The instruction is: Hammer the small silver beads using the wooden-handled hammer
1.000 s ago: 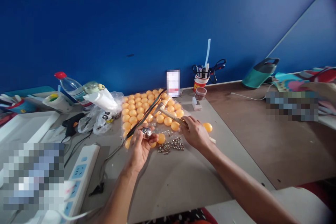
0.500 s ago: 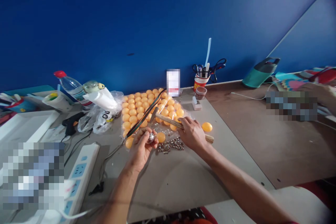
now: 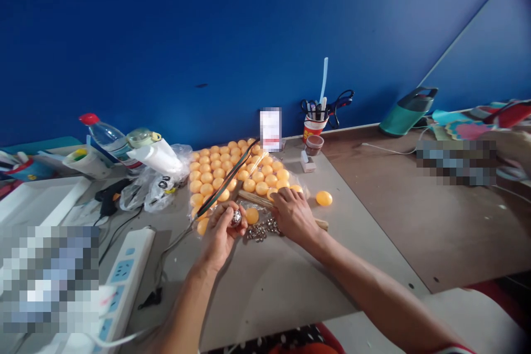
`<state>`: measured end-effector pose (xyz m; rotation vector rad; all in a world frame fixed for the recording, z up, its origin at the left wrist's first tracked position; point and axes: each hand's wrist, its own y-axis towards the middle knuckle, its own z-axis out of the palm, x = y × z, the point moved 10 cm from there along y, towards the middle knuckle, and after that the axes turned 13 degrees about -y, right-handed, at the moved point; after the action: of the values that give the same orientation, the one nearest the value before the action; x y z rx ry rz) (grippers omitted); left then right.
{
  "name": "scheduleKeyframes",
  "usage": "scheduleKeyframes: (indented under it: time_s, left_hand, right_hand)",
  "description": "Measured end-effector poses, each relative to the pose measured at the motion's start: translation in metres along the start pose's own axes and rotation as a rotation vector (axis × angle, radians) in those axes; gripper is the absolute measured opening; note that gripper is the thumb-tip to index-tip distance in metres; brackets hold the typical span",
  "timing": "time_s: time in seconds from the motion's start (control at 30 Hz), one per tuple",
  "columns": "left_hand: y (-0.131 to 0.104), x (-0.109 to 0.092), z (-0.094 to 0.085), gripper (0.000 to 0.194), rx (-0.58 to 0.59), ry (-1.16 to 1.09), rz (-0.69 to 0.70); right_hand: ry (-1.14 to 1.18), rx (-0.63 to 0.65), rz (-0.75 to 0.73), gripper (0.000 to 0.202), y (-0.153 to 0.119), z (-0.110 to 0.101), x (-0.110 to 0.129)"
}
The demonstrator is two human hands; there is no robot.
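Observation:
My left hand is closed around a small, shiny silver ball that looks like crumpled foil. A hammer with a wooden handle is gripped in my right hand, its head angled toward the silver ball. The hammer's head shows only partly behind the left fingers. Beside the silver ball rests a loose orange ball. Under and beside my right fingers is a small pile of shiny metal pieces. Behind both hands lies a clear plastic sheet of orange balls in rows.
Another orange ball sits to the right. A dark cable crosses the ball sheet. A power strip, a glue gun and a bottle are left. At the back stands a cup of pens. Another person's hand is at far right.
My right hand has come down and slightly left with the hammer, bringing its head lower. My left hand still holds the silver ball. The whole view has shifted slightly.

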<state>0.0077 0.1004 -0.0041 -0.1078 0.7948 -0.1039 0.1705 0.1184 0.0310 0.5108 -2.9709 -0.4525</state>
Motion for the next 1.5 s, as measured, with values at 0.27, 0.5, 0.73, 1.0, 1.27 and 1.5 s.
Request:
scheduleKeyframes:
  time_s: [0.27, 0.5, 0.73, 1.0, 1.27, 1.5]
  left_hand:
    - [-0.001, -0.002, 0.001, 0.026, -0.013, 0.007, -0.008]
    - [0.0, -0.001, 0.002, 0.025, 0.021, -0.007, 0.003]
    - [-0.001, 0.002, 0.003, 0.024, 0.035, -0.004, -0.004]
    - [-0.001, 0.001, 0.004, 0.024, 0.032, -0.015, 0.001]
    - [-0.003, 0.002, 0.003, 0.023, 0.022, 0.004, -0.019]
    - [-0.002, 0.004, 0.002, 0.026, 0.021, 0.001, -0.042]
  right_hand:
    - [0.295, 0.105, -0.427, 0.015, -0.013, -0.006, 0.034]
    - [0.15, 0.148, -0.422, 0.01, -0.021, 0.004, 0.044]
    - [0.069, 0.154, -0.385, 0.013, -0.021, 0.019, 0.046]
    - [0.104, 0.06, -0.4, 0.012, -0.019, 0.012, 0.047]
    - [0.276, -0.097, -0.306, 0.018, -0.014, -0.01, 0.039]
    - [0.33, -0.141, -0.248, 0.014, -0.013, -0.012, 0.032]
